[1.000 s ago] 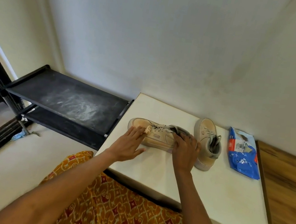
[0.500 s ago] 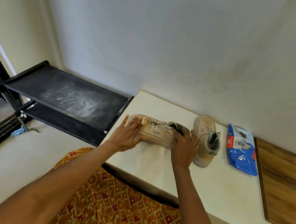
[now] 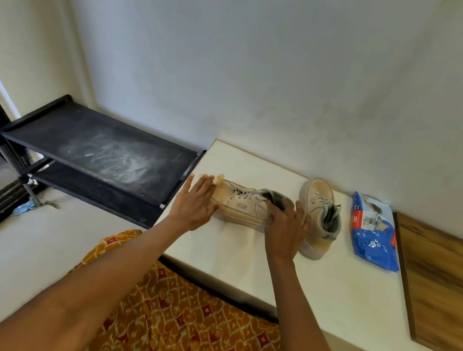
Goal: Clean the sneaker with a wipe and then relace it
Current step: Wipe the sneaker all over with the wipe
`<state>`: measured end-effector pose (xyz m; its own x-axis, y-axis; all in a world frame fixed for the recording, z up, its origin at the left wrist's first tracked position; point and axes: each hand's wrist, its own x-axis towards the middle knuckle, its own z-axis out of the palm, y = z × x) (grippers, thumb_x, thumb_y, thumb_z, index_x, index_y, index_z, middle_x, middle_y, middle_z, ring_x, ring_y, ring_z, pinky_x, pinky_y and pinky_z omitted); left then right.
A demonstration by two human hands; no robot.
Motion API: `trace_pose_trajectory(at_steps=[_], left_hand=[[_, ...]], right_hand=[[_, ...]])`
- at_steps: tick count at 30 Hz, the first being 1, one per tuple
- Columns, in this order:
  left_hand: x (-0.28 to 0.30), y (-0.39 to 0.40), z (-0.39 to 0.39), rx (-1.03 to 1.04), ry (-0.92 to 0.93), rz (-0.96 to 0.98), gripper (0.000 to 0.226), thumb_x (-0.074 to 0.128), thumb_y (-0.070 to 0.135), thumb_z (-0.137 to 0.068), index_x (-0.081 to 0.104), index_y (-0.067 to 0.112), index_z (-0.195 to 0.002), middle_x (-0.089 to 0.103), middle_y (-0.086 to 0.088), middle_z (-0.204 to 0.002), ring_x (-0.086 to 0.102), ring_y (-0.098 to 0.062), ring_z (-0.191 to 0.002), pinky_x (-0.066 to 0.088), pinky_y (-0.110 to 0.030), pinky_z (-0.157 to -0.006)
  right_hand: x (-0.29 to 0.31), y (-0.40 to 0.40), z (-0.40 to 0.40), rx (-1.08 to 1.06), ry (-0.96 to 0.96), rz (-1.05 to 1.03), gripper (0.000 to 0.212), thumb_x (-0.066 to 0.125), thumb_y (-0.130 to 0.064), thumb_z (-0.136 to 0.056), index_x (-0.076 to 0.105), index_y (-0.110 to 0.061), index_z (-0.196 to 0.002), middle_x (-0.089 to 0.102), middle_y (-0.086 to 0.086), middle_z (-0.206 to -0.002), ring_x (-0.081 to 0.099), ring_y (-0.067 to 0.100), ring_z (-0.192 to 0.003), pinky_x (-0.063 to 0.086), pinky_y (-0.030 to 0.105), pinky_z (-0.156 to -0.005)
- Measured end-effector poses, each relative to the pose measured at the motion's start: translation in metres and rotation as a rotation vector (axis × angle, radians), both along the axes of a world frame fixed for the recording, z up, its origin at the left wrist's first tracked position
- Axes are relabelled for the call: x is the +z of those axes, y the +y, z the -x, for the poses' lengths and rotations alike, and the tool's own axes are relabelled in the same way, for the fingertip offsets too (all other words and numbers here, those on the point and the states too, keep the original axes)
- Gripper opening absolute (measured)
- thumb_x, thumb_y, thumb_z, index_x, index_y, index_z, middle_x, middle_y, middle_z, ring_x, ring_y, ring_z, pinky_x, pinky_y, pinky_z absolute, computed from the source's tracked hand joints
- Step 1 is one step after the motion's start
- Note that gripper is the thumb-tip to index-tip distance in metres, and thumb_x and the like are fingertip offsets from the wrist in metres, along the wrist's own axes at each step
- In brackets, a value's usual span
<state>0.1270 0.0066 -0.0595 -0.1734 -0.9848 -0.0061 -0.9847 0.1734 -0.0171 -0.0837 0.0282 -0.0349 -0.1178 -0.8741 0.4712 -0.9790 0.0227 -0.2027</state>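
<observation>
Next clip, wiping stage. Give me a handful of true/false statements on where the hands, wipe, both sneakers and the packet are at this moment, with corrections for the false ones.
1. The left hand presses a wipe against the toe of the beige sneaker. True.
2. The right hand is lifting the blue wipes packet. False: it steadies the heel end of the sneaker being wiped; the packet lies untouched on the white tabletop.
3. The second sneaker stands between the wiped sneaker and the packet. True.
4. The sneaker being wiped has no laces in it. False: laces run across its top.
5. Both sneakers sit on the black shelf. False: both are on the white tabletop.
</observation>
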Motion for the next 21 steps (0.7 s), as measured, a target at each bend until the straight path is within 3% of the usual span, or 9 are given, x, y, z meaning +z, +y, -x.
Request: trace_pose_trajectory(at_steps=[2, 6, 8, 11, 13, 18, 21], left_hand=[[-0.002, 0.004, 0.008, -0.002, 0.052, -0.019, 0.075, -0.006, 0.059, -0.091, -0.006, 0.012, -0.149, -0.008, -0.005, -0.158, -0.014, -0.018, -0.144, -0.018, -0.043, -0.113], [-0.009, 0.017, 0.032, -0.106, 0.186, -0.034, 0.091, -0.017, 0.062, -0.078, 0.003, 0.011, -0.150, 0.001, -0.006, -0.158, -0.009, -0.016, -0.145, -0.015, -0.037, -0.114], [-0.009, 0.014, 0.026, -0.103, 0.154, -0.023, 0.088, -0.019, 0.062, -0.080, 0.000, 0.012, -0.150, -0.001, -0.005, -0.158, -0.010, -0.016, -0.145, -0.015, -0.038, -0.115], [-0.002, 0.003, 0.009, 0.025, 0.131, -0.030, 0.064, 0.000, 0.050, -0.097, -0.006, 0.012, -0.148, -0.007, -0.005, -0.158, -0.011, -0.016, -0.144, -0.015, -0.038, -0.113], [0.003, -0.003, 0.007, 0.094, 0.140, -0.050, 0.062, 0.005, 0.047, -0.099, -0.007, 0.010, -0.148, -0.009, -0.006, -0.157, -0.011, -0.017, -0.145, -0.016, -0.038, -0.112], [-0.006, 0.012, 0.016, -0.128, 0.053, -0.020, 0.080, -0.015, 0.055, -0.084, -0.001, 0.011, -0.149, 0.000, -0.007, -0.158, -0.009, -0.018, -0.145, -0.014, -0.041, -0.116], [-0.001, 0.007, 0.004, -0.077, -0.011, 0.009, 0.071, -0.011, 0.052, -0.091, -0.003, 0.012, -0.149, -0.002, -0.006, -0.158, -0.008, -0.018, -0.145, -0.015, -0.043, -0.115]], right_hand=[[0.000, 0.001, -0.002, -0.005, -0.026, -0.005, 0.023, 0.073, -0.006, -0.076, 0.074, -0.023, -0.092, 0.068, 0.010, -0.113, 0.052, 0.038, -0.118, 0.035, 0.059, -0.101], [0.000, 0.002, -0.003, -0.004, -0.024, 0.001, 0.021, 0.071, -0.006, -0.077, 0.075, -0.022, -0.091, 0.068, 0.010, -0.113, 0.052, 0.038, -0.118, 0.036, 0.058, -0.101], [0.001, 0.001, -0.002, 0.000, -0.009, 0.007, 0.021, 0.073, -0.007, -0.076, 0.075, -0.022, -0.090, 0.068, 0.010, -0.112, 0.053, 0.039, -0.117, 0.036, 0.058, -0.100], [0.001, 0.001, -0.001, 0.000, 0.013, 0.014, 0.021, 0.074, -0.008, -0.076, 0.075, -0.023, -0.091, 0.068, 0.010, -0.111, 0.054, 0.038, -0.116, 0.036, 0.059, -0.099], [0.001, 0.002, -0.002, -0.002, 0.009, 0.023, 0.022, 0.075, -0.008, -0.074, 0.075, -0.023, -0.090, 0.069, 0.010, -0.109, 0.055, 0.038, -0.115, 0.037, 0.059, -0.098], [0.001, 0.002, -0.002, -0.005, 0.020, 0.032, 0.022, 0.078, -0.009, -0.071, 0.075, -0.023, -0.087, 0.071, 0.008, -0.105, 0.057, 0.037, -0.112, 0.039, 0.059, -0.097], [0.003, 0.003, -0.002, 0.003, 0.020, 0.023, 0.021, 0.077, -0.009, -0.072, 0.075, -0.023, -0.089, 0.070, 0.009, -0.106, 0.056, 0.038, -0.113, 0.038, 0.059, -0.097]])
